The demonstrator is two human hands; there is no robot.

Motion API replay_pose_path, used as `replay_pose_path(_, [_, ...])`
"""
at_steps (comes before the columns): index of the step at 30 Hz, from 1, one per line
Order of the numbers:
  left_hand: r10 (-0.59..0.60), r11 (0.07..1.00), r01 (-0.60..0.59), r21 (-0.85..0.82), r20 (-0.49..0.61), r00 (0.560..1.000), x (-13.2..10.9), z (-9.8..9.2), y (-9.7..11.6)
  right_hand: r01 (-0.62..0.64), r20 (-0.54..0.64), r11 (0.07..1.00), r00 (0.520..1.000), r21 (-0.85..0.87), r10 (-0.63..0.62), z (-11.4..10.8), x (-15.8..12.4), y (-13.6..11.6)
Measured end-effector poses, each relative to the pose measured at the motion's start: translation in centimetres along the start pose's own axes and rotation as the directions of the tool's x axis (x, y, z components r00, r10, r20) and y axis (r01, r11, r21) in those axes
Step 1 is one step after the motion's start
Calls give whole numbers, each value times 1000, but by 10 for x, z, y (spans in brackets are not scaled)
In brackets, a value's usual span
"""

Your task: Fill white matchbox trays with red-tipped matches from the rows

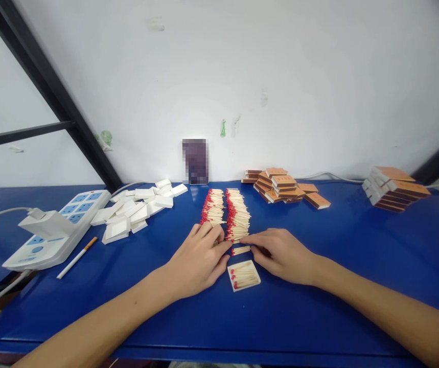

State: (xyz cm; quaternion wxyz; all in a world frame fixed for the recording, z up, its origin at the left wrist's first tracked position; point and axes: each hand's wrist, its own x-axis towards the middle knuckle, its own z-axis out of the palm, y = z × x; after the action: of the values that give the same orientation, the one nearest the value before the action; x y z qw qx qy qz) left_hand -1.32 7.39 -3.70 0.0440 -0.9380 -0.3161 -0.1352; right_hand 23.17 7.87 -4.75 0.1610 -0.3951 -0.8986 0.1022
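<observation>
Two long rows of red-headed matches (237,212) lie side by side on the blue table. Just nearer to me is a small group of matches (241,251), lying between my two hands. My left hand (204,260) bends over the near end of the left row, its index fingertip close to the red heads and its thumb held apart. On the other side, my right hand (282,254) has its index fingertip at the near edge of the right row and its thumb by the plain match ends. A white matchbox tray (258,280) with several matches inside lies below the hands.
White matchbox trays (127,209) lie heaped at the left, near a cigarette (76,258) and a power strip (85,210) with a charger. Orange matchbox sleeves (276,184) pile up at the back; stacked matchboxes (395,186) stand at the right. A dark blurred panel (195,161) leans on the wall.
</observation>
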Motion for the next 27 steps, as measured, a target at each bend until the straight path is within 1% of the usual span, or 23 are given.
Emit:
replay_pose_path(6, [-6, 999, 6, -43, 3, 1000, 0, 1, 0, 14, -2, 1000, 1000, 12, -14, 1, -2, 1])
replay_pose_path(16, [-3, 998, 2, -59, -16, 1000, -1, 2, -1, 15, -12, 1000, 1000, -10, -15, -1, -1, 0])
replay_pose_path(27, [-12, 997, 13, -75, 11, 1000, 0, 2, -2, 8, -14, 1000, 1000, -12, -8, 2, -1, 2])
